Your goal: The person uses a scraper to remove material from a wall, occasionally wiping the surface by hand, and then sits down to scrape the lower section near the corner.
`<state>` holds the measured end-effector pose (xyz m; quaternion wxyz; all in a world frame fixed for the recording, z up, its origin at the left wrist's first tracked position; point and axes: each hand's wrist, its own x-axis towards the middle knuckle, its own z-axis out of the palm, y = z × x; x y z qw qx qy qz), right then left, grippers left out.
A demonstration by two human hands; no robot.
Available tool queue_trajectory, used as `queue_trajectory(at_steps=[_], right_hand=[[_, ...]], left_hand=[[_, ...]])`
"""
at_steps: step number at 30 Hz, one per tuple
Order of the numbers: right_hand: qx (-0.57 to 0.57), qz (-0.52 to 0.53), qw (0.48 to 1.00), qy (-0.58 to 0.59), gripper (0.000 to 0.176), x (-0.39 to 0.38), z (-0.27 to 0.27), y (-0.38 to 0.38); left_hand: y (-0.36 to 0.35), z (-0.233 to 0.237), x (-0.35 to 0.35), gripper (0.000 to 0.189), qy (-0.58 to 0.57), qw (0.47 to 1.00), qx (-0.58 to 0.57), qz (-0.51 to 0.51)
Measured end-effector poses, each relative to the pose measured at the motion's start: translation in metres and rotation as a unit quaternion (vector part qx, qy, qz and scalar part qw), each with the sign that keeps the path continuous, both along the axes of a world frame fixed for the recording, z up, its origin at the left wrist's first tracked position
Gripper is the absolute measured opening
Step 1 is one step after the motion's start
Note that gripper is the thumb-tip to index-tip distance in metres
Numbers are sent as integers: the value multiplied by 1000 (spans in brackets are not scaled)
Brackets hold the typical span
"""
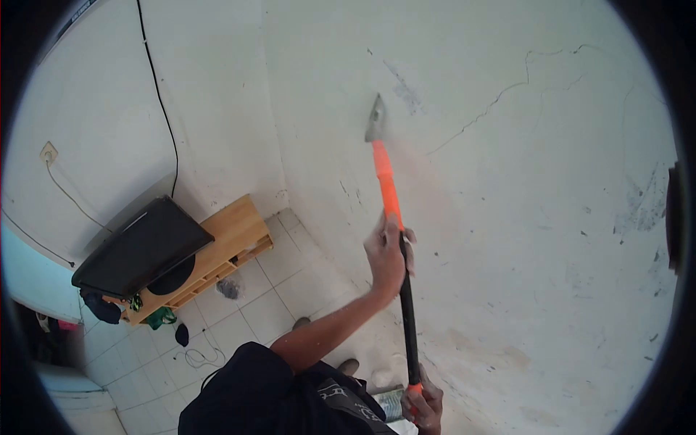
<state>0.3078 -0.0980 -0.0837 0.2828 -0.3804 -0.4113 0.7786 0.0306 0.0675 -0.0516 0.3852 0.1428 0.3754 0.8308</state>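
Note:
A long-handled scraper (407, 312) runs up the wall, its shaft black with orange sections near both ends. Its grey metal blade (375, 119) is at the wall surface, just left of a grey scuffed patch (406, 90). My left hand (389, 254) is wrapped round the shaft where orange meets black. Lower down, my right hand (426, 407) grips the orange bottom end of the handle. Both hands look dusty. The pale wall (507, 217) has a long crack (482, 112) to the right of the blade, and scattered dark marks.
A wooden TV stand (243, 225) holding a black television (145, 246) stands left in the corner. A cable, a dark cap-like item (182, 334) and a plastic bag (228, 288) lie on the tiled floor (254, 319). A printed container (391, 404) is by my body.

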Motion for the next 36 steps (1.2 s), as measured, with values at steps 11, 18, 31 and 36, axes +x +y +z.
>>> queue_trajectory(at_steps=[11,18,31,36], right_hand=[[104,52,988,-102,61,-17,2,25],[187,81,965,-166,56,-160,17,49],[17,24,987,-156,63,-34,-25,-9],[48,49,988,-135,68,-45,-48,-24]], left_hand=[[20,-29,-35,44,-2,999,-41,27],[52,-66,-168,39,-32,994,-81,69],[3,-109,-33,44,-36,993,-113,27],[-6,-111,-42,45,-32,992,-125,3]])
